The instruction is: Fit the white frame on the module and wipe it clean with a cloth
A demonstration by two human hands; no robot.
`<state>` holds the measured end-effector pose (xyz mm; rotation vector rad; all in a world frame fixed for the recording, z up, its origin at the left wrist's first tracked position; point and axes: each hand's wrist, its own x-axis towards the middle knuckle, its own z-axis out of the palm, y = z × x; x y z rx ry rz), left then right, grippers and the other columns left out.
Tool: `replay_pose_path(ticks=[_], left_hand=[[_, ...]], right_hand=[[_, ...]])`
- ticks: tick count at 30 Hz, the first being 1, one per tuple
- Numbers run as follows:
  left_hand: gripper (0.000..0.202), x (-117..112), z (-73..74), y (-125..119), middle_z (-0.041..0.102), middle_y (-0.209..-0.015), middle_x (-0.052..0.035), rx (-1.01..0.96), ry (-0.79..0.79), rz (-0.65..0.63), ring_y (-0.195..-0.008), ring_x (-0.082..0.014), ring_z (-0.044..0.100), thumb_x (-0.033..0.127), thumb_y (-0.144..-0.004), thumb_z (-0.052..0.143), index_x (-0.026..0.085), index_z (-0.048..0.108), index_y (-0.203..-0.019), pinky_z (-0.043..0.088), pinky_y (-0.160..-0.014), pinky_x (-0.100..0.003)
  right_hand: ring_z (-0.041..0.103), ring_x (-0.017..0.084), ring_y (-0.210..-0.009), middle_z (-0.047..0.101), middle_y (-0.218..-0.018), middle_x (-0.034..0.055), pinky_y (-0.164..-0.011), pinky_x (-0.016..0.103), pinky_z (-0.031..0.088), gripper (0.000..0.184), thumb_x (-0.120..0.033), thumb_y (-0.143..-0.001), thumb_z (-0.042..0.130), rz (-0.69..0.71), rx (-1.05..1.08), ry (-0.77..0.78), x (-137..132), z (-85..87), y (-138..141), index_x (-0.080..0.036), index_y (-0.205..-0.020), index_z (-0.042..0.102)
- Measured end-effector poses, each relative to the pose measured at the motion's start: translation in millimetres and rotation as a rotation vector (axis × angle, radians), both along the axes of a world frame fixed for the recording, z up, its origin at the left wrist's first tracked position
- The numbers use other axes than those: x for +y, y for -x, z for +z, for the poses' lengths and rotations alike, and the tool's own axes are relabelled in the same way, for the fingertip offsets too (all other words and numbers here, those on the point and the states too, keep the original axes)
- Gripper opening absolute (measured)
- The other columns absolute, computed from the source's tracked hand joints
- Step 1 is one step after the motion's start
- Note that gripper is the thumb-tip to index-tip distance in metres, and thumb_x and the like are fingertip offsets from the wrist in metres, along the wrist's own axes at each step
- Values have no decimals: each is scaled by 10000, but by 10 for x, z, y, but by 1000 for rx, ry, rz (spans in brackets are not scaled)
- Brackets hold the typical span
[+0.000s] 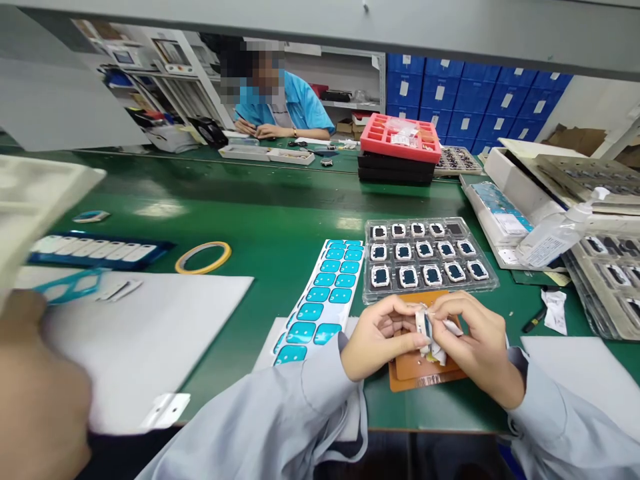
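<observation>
My left hand [383, 337] pinches a small white-framed part [425, 328] held on edge above an orange mat [425, 373]. My right hand [477, 340] is closed on a crumpled white wipe [440, 350] and presses it against that part. Just beyond my hands lies a clear tray [493, 283] with rows of the same small dark-faced parts. A strip of blue stickers [325, 293] runs along the left of the tray.
A clear bottle [555, 237] lies on trays at the right. A yellow tape ring [203, 257], a white sheet [150, 320] and a dark-blue tray [97, 250] lie left. A blurred hand [35, 387] fills the lower left. A red tray [400, 137] tops black ones; a person sits opposite.
</observation>
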<state>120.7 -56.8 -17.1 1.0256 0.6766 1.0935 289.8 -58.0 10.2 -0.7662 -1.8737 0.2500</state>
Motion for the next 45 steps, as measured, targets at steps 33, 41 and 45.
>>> replay_pose_path(ticks=[33, 41, 45], left_hand=[[443, 125, -7, 54, 730, -693, -25, -199, 174, -124, -621, -171, 716, 413, -657, 850, 143, 553, -846, 572, -597, -251], [417, 56, -2, 0, 724, -737, -2, -57, 105, 12, -640, -106, 677, 294, -570, 901, 137, 565, -758, 534, -633, -209], [444, 50, -9, -8, 698, -688, 25, -54, 108, 45, -587, -92, 650, 328, -558, 902, 147, 541, -742, 526, -603, -210]], right_hand=[[660, 177, -754, 688, -805, 21, -669, 304, 527, 111, -133, -850, 667, 139, 142, 267, 145, -96, -65, -232, -843, 617], [642, 168, -705, 666, -766, 13, -637, 294, 512, 166, -65, -834, 602, 83, 31, 27, 115, -24, -24, -230, -838, 585], [638, 164, -674, 659, -745, 10, -592, 277, 502, 148, -90, -829, 607, 45, -18, 106, 121, -35, -36, -226, -788, 565]])
